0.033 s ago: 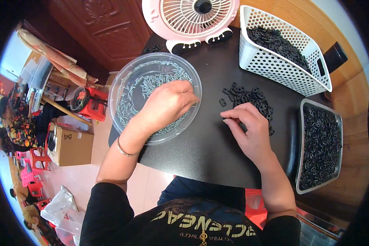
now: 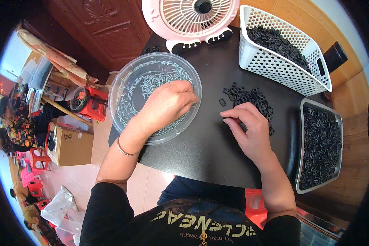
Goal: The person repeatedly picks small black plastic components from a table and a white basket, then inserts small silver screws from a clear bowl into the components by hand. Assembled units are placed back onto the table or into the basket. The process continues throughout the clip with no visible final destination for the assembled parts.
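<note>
Since the earlier frame, no clear displacement is visible; both hands match their previous positions. Nearest the viewer is the person's black short-sleeved shirt. The left hand, with a thin silver-coloured bracelet at its wrist, is positioned over the round, clear plastic bowl. Its fingers are curled together; whether they grasp a part cannot be determined. The right hand is positioned above the black, speckled worktop, with thumb and index fingertips drawn close together. A dark spot shows at these fingertips, but it is too small to identify; grasp cannot be confirmed.

Slim, short, pale grey-green rods are spread inside the bowl. To the right of the bowl, a loose pile of small, black, oval pieces with openings lies on the worktop, partly hidden by the right hand. One separate piece lies at the left edge of the pile. Along the right side, a grey, rectangular tray contains a mass of similar black pieces.

Farther back, a white, perforated plastic basket contains more black pieces. A pink fan with a cream grille stands at the far edge of the worktop. Beyond it is a dark red-brown panelled door.
</note>
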A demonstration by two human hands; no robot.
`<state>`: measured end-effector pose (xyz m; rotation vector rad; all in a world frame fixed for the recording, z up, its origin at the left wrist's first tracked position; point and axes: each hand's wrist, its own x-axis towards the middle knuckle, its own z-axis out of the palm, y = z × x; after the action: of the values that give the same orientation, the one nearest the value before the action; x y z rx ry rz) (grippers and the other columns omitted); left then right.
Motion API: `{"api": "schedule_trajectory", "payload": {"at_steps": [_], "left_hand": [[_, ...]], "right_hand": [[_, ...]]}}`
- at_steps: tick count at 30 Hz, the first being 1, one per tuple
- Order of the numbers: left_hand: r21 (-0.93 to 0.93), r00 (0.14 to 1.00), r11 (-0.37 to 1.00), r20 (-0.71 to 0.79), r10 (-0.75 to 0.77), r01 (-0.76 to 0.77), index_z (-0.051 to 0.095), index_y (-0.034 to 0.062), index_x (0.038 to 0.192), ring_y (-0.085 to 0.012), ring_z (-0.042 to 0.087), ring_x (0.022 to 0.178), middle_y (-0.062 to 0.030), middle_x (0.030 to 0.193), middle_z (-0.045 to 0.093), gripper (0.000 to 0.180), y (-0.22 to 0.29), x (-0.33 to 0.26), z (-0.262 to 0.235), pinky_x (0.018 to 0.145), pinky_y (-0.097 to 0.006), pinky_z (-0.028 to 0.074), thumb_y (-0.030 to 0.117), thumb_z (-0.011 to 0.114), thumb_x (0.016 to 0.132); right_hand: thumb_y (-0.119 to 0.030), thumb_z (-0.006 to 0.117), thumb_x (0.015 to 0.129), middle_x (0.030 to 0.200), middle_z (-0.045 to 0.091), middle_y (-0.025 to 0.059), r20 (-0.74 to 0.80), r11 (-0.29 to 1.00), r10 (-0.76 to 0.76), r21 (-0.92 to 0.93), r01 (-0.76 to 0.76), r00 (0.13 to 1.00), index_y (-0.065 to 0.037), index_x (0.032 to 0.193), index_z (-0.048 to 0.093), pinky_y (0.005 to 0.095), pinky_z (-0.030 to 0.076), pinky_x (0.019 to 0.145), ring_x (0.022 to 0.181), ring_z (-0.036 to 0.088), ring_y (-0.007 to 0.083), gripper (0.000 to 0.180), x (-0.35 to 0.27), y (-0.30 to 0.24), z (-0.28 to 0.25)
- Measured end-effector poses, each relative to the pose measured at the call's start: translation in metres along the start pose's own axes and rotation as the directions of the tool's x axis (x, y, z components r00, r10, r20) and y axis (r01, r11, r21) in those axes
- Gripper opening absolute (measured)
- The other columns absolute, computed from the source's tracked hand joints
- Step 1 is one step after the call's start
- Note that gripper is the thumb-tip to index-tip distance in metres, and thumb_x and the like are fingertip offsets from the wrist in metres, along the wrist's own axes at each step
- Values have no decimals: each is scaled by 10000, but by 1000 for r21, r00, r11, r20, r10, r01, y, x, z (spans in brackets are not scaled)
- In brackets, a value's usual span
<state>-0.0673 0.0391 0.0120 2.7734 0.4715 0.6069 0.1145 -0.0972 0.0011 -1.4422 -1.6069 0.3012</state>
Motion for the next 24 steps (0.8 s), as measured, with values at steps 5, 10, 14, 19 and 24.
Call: {"api": "schedule_trajectory", "payload": {"at_steps": [5, 10, 14, 19, 24], "left_hand": [[-9, 999, 1000, -39, -10, 10, 587, 35, 760, -259, 560, 720, -85, 749, 544, 134, -1, 1, 1, 643, -350, 460, 6, 618, 634], [-20, 998, 998, 2, -63, 63, 557, 32, 743, -247, 565, 717, -86, 738, 544, 122, 0, -1, 0, 642, -330, 464, -1, 602, 634], [-234, 985, 961, -49, -166, 150, 554, 24, 749, -173, 569, 660, -63, 729, 558, 127, 2, 0, -6, 606, -275, 455, -10, 611, 642], [-586, 978, 801, -65, -198, 123, 573, 11, 771, -69, 529, 654, -10, 741, 573, 86, 39, 12, -18, 593, -223, 436, -17, 629, 711], [-938, 962, 288, 122, -243, 192, 579, 3, 822, -28, 504, 661, 14, 747, 566, 90, 82, 39, -19, 589, -179, 419, -15, 622, 745]], "right_hand": [[15, 648, 697, 768, 547, 62, -20, 1000, 8, 9, -8, 1000, -49, 841, 629, 258, 452, 535, 615, 554, 152, 159, 0, 1, -1], [36, 631, 699, 773, 543, 62, -33, 998, 35, 61, -33, 999, -44, 839, 626, 251, 454, 536, 607, 555, 143, 161, -1, 2, 1], [47, 613, 708, 786, 539, 60, -46, 997, 27, 77, -24, 999, -42, 841, 628, 241, 460, 547, 608, 562, 134, 161, -1, 2, -1], [48, 597, 728, 832, 551, 64, -62, 984, 91, 158, -81, 994, -35, 909, 618, 228, 476, 611, 680, 583, 130, 200, 4, 4, -10], [57, 568, 762, 921, 573, 66, -130, 891, 200, 437, -125, 971, -13, 1002, 581, 234, 483, 698, 820, 581, 112, 251, 11, -5, -23]]}}
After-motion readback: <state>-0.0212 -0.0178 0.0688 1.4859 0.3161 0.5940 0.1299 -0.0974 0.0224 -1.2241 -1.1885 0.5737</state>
